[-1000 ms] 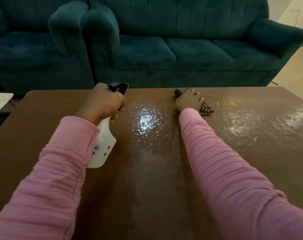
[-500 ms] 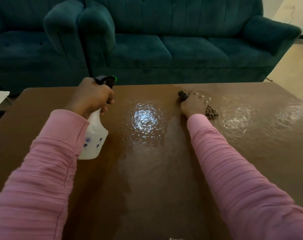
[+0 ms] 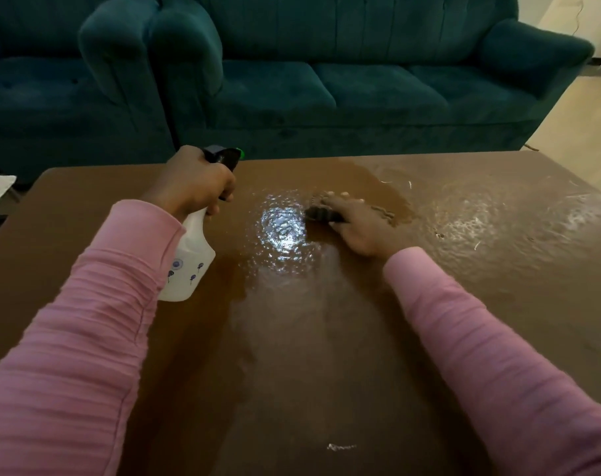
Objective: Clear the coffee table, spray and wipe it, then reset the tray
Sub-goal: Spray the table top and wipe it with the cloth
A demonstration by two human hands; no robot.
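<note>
Wiping: the table (image 3: 292, 372) is lying bare and wet, so clearing is looking done, and the tray, nowhere in view, is waiting its turn.
Near edge: a white fleck (image 3: 340, 447) is sitting here, probably needing a pass.
Spray bottle (image 3: 189, 266): hanging tilted over the table's left side, nozzle pointing away, ready for another squirt.
Left hand (image 3: 196, 183): curling tight round the bottle's neck, under the black head.
Right hand (image 3: 357, 225): fingers are lying straight and flat, pressing the cloth (image 3: 321, 213) onto the table so the whole palm is driving it.
Wet patch (image 3: 283, 228): glaring between the hands, just beside the cloth.
Sofa (image 3: 326, 80): standing beyond the far edge.
</note>
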